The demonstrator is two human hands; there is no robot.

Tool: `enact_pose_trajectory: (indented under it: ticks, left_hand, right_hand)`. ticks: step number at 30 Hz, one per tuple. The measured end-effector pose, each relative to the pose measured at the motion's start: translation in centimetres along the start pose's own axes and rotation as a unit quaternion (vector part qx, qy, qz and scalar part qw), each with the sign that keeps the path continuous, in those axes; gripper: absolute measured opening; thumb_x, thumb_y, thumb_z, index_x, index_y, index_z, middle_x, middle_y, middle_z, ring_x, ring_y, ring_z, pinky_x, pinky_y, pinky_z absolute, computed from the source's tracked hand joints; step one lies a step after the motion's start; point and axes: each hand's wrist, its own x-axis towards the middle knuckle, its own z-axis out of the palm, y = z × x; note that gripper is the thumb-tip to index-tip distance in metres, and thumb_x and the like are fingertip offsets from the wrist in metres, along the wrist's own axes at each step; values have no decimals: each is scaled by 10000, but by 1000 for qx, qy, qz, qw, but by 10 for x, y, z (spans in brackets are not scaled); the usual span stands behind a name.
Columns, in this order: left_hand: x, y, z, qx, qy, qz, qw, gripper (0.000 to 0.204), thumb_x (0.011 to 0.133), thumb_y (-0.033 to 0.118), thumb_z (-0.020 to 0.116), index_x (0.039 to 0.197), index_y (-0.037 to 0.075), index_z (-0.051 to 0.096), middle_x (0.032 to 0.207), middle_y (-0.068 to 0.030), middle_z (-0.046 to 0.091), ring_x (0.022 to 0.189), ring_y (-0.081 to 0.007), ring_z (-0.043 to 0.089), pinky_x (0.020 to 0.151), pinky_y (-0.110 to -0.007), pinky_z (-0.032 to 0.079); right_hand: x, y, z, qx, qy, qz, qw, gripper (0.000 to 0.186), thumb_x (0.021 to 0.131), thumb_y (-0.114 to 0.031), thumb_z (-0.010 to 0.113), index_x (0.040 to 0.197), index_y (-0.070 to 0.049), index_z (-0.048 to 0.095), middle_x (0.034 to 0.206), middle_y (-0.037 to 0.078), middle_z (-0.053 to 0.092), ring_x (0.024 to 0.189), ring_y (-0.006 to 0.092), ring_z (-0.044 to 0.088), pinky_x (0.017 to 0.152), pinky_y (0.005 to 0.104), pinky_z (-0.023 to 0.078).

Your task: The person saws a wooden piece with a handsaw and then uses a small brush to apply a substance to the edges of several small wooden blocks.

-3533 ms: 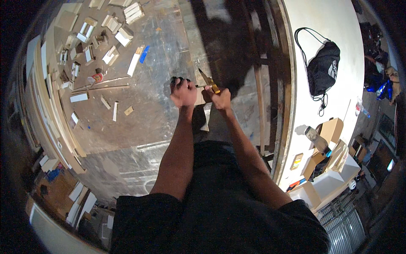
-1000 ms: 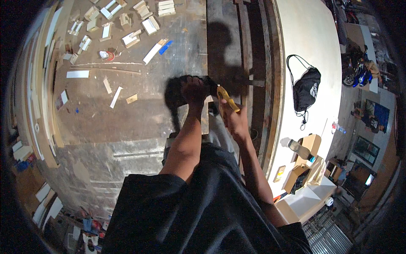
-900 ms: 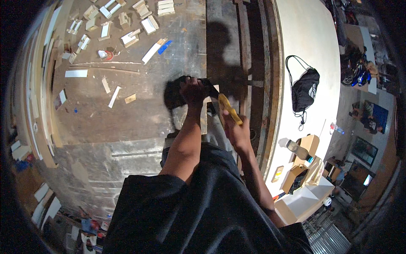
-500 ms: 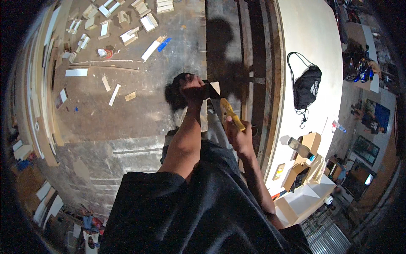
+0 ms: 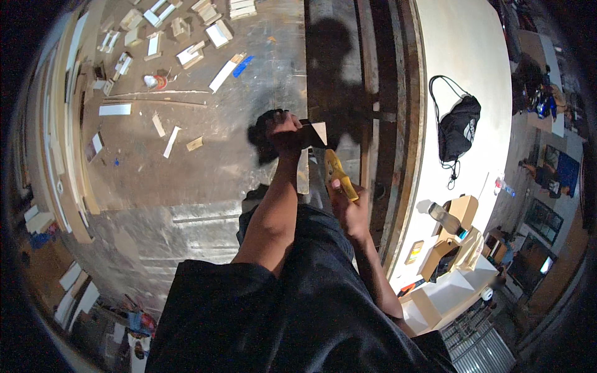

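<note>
My left hand (image 5: 283,130) is closed on a dark object I cannot make out, over a small pale wood piece (image 5: 317,133) at the edge of the brown work board (image 5: 205,168). My right hand (image 5: 349,205) grips the yellow handle (image 5: 339,174) of a saw, whose dark blade points up toward the wood piece. Deep shadow around my left hand hides what its fingers touch.
Small wood assemblies (image 5: 221,34), offcuts and a blue strip (image 5: 242,66) lie on the board, with long strips (image 5: 81,155) at left. The white panel (image 5: 460,50) holds a black bag (image 5: 460,124), bottle (image 5: 448,217) and boxes. People (image 5: 550,180) are at far right.
Over the last second my right hand and the saw have moved down, toward my body. My left hand stays at about the same spot on the board edge.
</note>
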Motion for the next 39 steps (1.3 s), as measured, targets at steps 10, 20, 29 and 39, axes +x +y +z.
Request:
enact_pose_trajectory:
  ticks: [10, 20, 29, 39]
  left_hand:
    - [-5, -7, 16, 37, 24, 8, 999, 170, 750, 254, 654, 824, 101, 638, 929, -144, 651, 794, -388, 599, 741, -487, 495]
    - [2, 36, -27, 61, 154, 63, 984, 84, 744, 177, 643, 727, 95, 638, 845, -159, 649, 796, -393, 621, 675, -486, 507]
    - [0, 29, -14, 121, 183, 67, 973, 134, 744, 231, 652, 714, 100, 637, 893, -119, 652, 759, -367, 620, 606, -475, 498]
    - [1, 41, -26, 96, 153, 62, 982, 129, 759, 218, 640, 764, 94, 674, 927, -148, 680, 862, -364, 645, 636, -491, 524]
  right_hand:
    - [3, -9, -2, 4, -40, -15, 999, 412, 956, -415, 649, 738, -71, 587, 591, -57, 485, 511, 53, 408, 467, 254, 261]
    - [-64, -40, -47, 8, 6, 18, 1000, 461, 936, -454, 663, 772, -29, 598, 598, -40, 489, 521, 56, 424, 471, 252, 308]
    - [-75, -39, -51, -18, -21, 82, 996, 382, 940, -307, 694, 1037, 62, 680, 784, 17, 629, 749, 101, 552, 683, 288, 461]
    - [-76, -20, -50, 6, 15, 88, 996, 388, 937, -311, 696, 1007, 70, 672, 878, 63, 657, 872, 126, 589, 815, 325, 483]
